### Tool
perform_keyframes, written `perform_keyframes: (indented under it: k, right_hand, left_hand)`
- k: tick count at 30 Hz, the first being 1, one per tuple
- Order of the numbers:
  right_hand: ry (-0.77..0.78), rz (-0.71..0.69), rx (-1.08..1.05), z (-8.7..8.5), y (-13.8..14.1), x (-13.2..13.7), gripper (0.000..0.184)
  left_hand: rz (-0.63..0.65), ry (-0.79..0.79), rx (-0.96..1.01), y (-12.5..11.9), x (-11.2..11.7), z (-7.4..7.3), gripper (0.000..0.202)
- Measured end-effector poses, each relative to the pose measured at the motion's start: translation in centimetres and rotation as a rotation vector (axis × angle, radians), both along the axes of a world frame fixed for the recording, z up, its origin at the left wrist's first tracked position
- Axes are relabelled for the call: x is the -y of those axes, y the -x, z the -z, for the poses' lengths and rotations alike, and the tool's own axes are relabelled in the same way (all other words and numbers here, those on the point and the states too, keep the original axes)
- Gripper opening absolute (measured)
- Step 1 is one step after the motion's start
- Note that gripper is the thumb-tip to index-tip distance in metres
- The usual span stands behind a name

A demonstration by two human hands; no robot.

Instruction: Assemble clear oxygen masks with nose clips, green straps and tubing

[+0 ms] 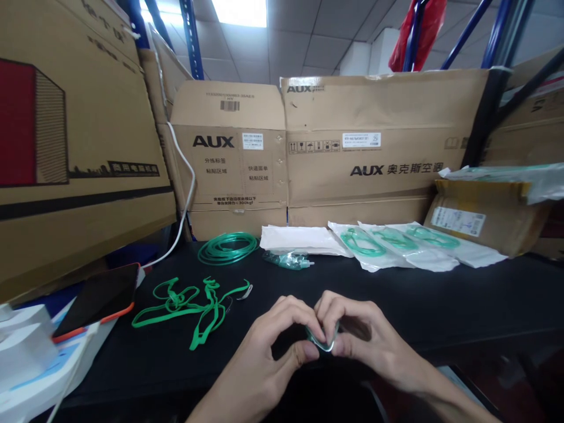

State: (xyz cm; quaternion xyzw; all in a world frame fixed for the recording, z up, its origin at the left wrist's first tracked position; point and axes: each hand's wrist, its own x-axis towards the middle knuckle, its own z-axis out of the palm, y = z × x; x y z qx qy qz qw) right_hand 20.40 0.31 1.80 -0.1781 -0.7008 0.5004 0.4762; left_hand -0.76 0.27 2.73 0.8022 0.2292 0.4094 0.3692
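My left hand (282, 341) and my right hand (365, 335) meet at the front of the table. Between their fingertips they pinch a small clear-green piece with a silvery curved edge (326, 348). Fingers cover most of this piece, so its full shape is hidden. Left of my hands lie tangled green elastic straps (202, 311), with a small silvery strip (245, 292) at their right end. Beyond my hands, a clear green plastic piece in a bag (288, 260) rests on the black surface. A coil of green tubing (228, 248) lies to its left.
White packets with green tubing inside (396, 241) line the back, beside a flat white packet (304, 239). Large cardboard boxes (379, 147) stand behind them. A phone with an orange edge (99, 299) and a white power strip (26, 352) are at left. A small carton (484, 214) sits at right.
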Motion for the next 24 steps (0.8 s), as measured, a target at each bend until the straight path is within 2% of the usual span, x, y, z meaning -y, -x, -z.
perform_keyframes:
  k: [12,18,24]
  right_hand:
    - [-0.063,0.030,0.031,-0.06,0.24,0.14,0.020]
    - [-0.115,0.040,0.077,-0.29,0.29,0.29,0.025]
    - [-0.071,0.022,0.066,-0.33,0.34,0.38,0.024]
  left_hand:
    - [-0.083,0.021,-0.009,-0.39,0.26,0.05,0.018]
    - [-0.050,0.051,0.000,-0.22,0.36,0.13,0.019]
    - [-0.057,0.062,-0.001,-0.44,0.31,-0.10,0.025]
